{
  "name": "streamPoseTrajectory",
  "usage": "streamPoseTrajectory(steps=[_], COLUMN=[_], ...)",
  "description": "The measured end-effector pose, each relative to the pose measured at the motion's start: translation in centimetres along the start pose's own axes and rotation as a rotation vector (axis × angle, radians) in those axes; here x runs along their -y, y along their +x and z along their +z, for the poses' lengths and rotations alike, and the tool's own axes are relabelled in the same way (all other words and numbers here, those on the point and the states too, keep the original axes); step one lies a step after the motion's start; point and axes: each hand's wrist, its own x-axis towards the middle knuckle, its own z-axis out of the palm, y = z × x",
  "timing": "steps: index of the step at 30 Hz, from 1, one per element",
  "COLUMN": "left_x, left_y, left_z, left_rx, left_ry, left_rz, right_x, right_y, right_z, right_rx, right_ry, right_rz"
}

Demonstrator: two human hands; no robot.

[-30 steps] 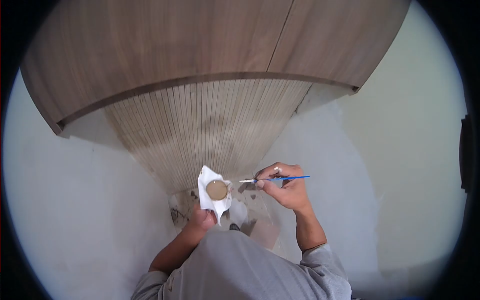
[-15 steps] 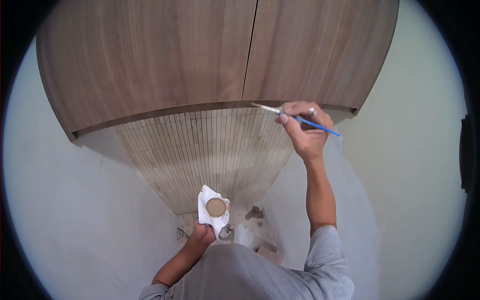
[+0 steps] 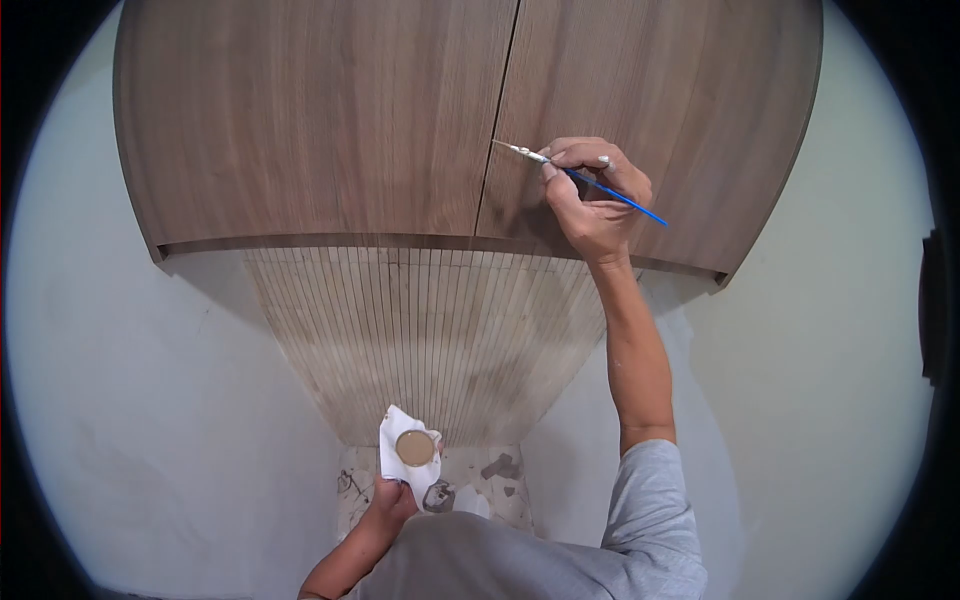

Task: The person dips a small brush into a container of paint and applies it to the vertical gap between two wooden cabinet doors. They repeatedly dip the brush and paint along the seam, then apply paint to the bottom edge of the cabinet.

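My right hand (image 3: 600, 195) pinches a thin paintbrush (image 3: 617, 195) with a blue handle and a pale ferrule. The brush tip is at the dark gap between two wood-grain cabinet doors (image 3: 330, 130), above their lower edge; whether it touches is hard to tell. Low in front of my body, my left hand (image 3: 393, 495) is closed round a white cloth (image 3: 393, 430) and a small round pot of beige-brown paint (image 3: 415, 448). The pot's sides are hidden by the cloth, and most of my left fingers are out of sight.
Below the cabinet, narrow strip tiles (image 3: 420, 330) cover the back wall. Plain pale walls (image 3: 250, 400) stand on both sides. Dark scraps (image 3: 503, 467) and other debris lie on the floor (image 3: 350, 510) near my body.
My right hand has raised the brush from the cabinet's lower edge to the gap between the doors. The view has tilted up, so the cabinet and left hand sit lower.
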Motion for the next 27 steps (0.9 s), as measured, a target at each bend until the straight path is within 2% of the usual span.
streamPoseTrajectory(steps=[3,4,7,13,16,19,22,27], left_x=[0.3,0.5,0.5,1.1,0.9,0.6,2.4,2.5], left_y=[0.0,0.0,0.1,1.2,1.7,1.8,2.1,2.0], left_z=[0.9,0.4,-1.0,-0.2,-0.8,-1.4,-3.1,-2.5], left_rx=[-0.029,-0.065,-0.133,-0.240,-0.247,-0.249,-0.106,-0.100], left_ry=[0.042,-0.031,-0.061,-0.117,-0.114,-0.105,-0.156,-0.197], left_rz=[0.039,0.034,-0.013,-0.086,-0.125,-0.155,-0.166,-0.148], right_x=[-0.9,-1.0,-1.2,-1.8,-1.8,-1.0,-1.6,-1.9], right_y=[0.3,0.3,0.6,0.2,0.5,0.8,0.2,0.1], right_z=[0.6,0.8,2.0,2.4,3.1,4.1,2.0,1.9], right_rx=[-0.073,-0.098,-0.230,-0.255,-0.217,-0.204,-0.207,-0.204], right_ry=[0.005,0.005,0.001,-0.001,-0.031,-0.050,-0.014,-0.046], right_rz=[0.019,0.039,-0.038,-0.037,-0.097,-0.064,-0.058,-0.089])
